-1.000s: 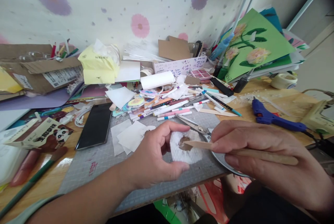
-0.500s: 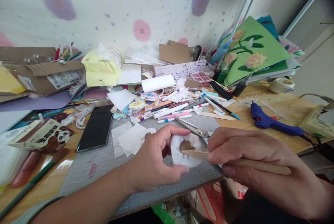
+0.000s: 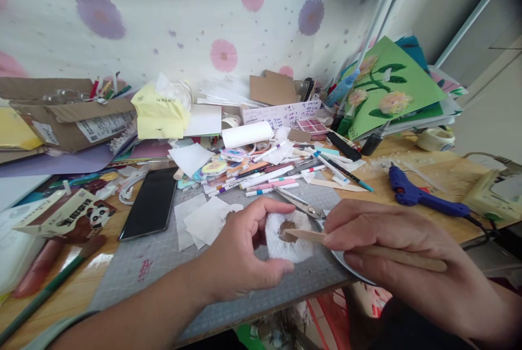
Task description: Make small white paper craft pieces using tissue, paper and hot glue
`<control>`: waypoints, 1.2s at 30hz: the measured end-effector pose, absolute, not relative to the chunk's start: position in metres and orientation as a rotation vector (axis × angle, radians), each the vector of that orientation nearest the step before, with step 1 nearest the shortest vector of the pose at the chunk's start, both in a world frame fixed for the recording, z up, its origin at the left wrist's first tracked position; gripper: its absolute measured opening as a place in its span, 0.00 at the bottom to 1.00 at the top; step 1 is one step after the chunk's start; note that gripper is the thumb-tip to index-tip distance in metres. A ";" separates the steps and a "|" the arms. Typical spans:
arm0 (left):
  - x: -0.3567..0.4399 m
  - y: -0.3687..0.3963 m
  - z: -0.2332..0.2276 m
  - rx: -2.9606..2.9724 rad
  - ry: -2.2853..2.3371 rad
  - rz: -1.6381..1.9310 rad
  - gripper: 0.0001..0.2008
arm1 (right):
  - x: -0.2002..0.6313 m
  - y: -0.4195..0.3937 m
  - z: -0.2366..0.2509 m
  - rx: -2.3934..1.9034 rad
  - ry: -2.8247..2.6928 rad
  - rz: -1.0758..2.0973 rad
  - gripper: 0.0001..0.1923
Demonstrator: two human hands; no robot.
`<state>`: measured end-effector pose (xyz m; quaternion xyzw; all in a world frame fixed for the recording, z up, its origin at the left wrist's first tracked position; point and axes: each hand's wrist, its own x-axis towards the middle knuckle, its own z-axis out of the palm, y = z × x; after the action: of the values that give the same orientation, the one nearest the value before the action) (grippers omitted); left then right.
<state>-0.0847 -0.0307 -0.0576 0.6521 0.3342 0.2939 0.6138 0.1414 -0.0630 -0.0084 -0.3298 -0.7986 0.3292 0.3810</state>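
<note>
**Wooden stick tip on a white tissue round, lower centre of frame**

Right hand (image 3: pixel 411 263), lower right: thumb and fingers pressed together along a flat wooden stick (image 3: pixel 367 249), pinching it near its pointed end, with the tip touching a brown patch in the middle of a round white tissue piece (image 3: pixel 290 236). Left hand (image 3: pixel 240 255), lower centre: thumb and forefinger curved apart into an open ring round the left edge of that tissue piece, fingertips resting on it above and below, nothing pinched between them. Under both, a grey cutting mat (image 3: pixel 163 257) with a printed grid, overhanging the near table edge. Just below the right fingers, the rim of a grey plate (image 3: pixel 346 263), partly hidden. Directly above the tissue piece, open scissors (image 3: pixel 299 203) flat on the mat. Left of the left hand, loose white paper squares (image 3: pixel 202 219), then a black phone (image 3: pixel 150 203) face up. Farther up, a scatter of marker pens (image 3: pixel 265 176) and a yellow tissue pack (image 3: pixel 159 113). At right, on bare wood, a blue glue gun (image 3: pixel 420 195); above it, a green flower card (image 3: pixel 387 89).
</note>
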 end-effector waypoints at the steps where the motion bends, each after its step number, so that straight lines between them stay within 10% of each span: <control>1: -0.085 -0.031 -0.057 1.512 0.772 0.678 0.28 | 0.141 -0.063 -0.008 -0.827 -2.050 0.840 0.16; 36: -0.084 -0.030 -0.057 1.480 0.774 0.685 0.28 | 0.144 -0.062 -0.009 -0.832 -2.100 0.743 0.17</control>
<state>-0.0842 -0.0301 -0.0572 0.6435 0.3365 0.2979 0.6196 0.1442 -0.0616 -0.0093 -0.3246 -0.8196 0.2899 0.3726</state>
